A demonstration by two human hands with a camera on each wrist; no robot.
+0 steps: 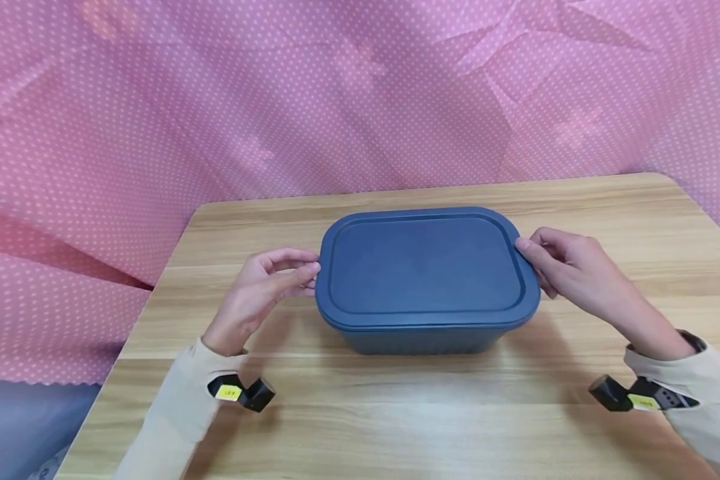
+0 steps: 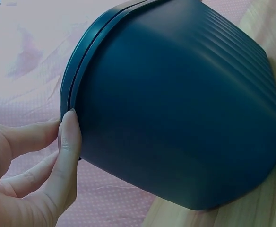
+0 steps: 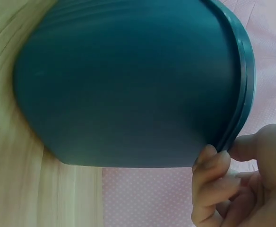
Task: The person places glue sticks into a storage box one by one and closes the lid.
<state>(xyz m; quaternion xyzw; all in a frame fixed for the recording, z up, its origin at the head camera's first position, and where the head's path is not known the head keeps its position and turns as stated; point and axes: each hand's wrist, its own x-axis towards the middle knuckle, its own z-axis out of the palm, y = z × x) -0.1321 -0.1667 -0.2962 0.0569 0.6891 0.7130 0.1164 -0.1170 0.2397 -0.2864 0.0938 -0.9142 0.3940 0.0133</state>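
Note:
A dark blue rectangular storage box [image 1: 423,342] with rounded corners stands on the table, its matching lid [image 1: 420,267] lying on top. At the lid's left end, my left hand [image 1: 261,293] pinches the rim between thumb and fingers. Seen from the left wrist, a fingertip of that hand [image 2: 38,175] sits right at the seam under the lid's edge [image 2: 88,47]. My right hand [image 1: 582,277] grips the opposite end, thumb on top of the rim. In the right wrist view its curled fingers [image 3: 216,184] are tucked below the rim. What the box holds is hidden.
The light wood table [image 1: 396,427] has rounded back corners. Behind it and along the left side hangs a pink dotted cloth [image 1: 336,100]. A small black camera [image 1: 258,395] is strapped at the left wrist, another camera [image 1: 611,393] at the right.

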